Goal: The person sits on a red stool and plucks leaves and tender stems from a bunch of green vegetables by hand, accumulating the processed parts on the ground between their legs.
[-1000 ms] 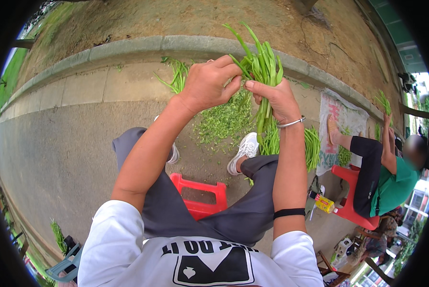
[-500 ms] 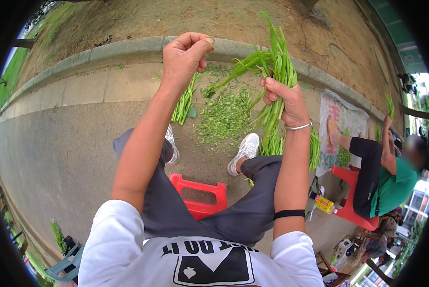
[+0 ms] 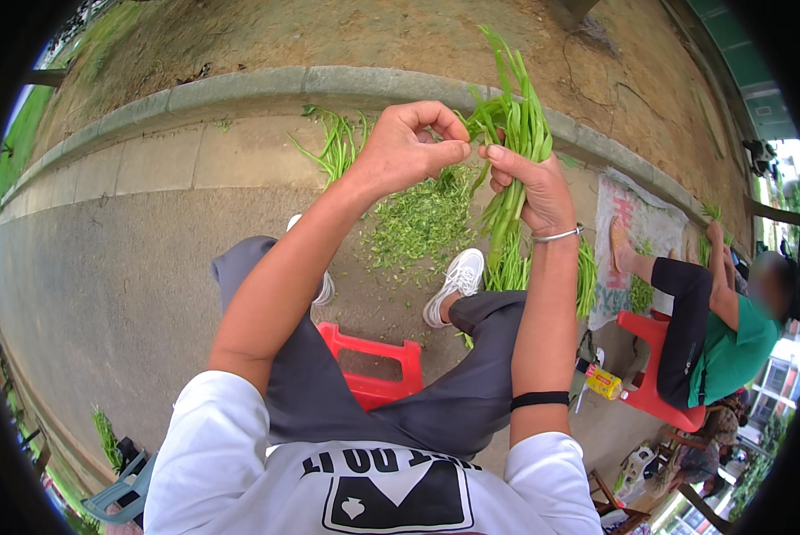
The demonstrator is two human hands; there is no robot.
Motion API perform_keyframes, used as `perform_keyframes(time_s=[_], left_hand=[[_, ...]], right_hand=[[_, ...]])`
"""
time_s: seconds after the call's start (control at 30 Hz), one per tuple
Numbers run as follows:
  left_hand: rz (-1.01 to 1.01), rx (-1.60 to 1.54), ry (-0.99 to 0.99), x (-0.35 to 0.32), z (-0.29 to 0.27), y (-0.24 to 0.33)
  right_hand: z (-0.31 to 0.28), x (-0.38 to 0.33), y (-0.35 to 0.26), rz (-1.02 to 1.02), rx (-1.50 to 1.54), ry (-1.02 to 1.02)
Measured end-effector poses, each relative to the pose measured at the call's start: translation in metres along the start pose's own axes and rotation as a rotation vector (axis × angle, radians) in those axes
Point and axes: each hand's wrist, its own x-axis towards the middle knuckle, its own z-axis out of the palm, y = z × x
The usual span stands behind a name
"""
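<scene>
My right hand is wrapped round a bunch of long green vegetable stalks, upright with their tips pointing away from me. Close to its thumb, at the left side of the bunch, my left hand is closed in a pinch; whatever lies between its fingertips is too small to make out. Under my hands a pile of torn green bits covers the pavement. More stalks lie beyond my left forearm, and another heap of stalks rests beside my right shoe.
Between my legs is a red plastic stool. At the right, another person in a green top sits on a red stool, handling greens. A white printed sheet and a yellow-labelled bottle lie nearby. A stone kerb runs across the far side.
My left hand has moved right and down, from well left of the bunch to its side. My right hand has stayed in place. The other person's raised hand has come down.
</scene>
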Motion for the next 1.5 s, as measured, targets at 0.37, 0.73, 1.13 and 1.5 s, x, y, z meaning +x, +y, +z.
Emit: perform_keyframes(time_s=[0.37, 0.73, 1.13, 1.5], left_hand=[[-0.109, 0.043, -0.022, 0.001, -0.001, 0.006], [0.463, 0.649, 0.046, -0.004, -0.004, 0.006], [0.565, 1.018, -0.076, -0.007, -0.01, -0.01], [0.417, 0.614, 0.134, -0.007, -0.006, -0.015]], right_hand=[[0.002, 0.001, 0.007, 0.012, -0.202, 0.006], [0.003, 0.003, 0.01, 0.026, -0.306, 0.025], [0.007, 0.007, 0.019, 0.035, -0.533, 0.014], [0.012, 0.01, 0.02, -0.024, -0.401, 0.05]])
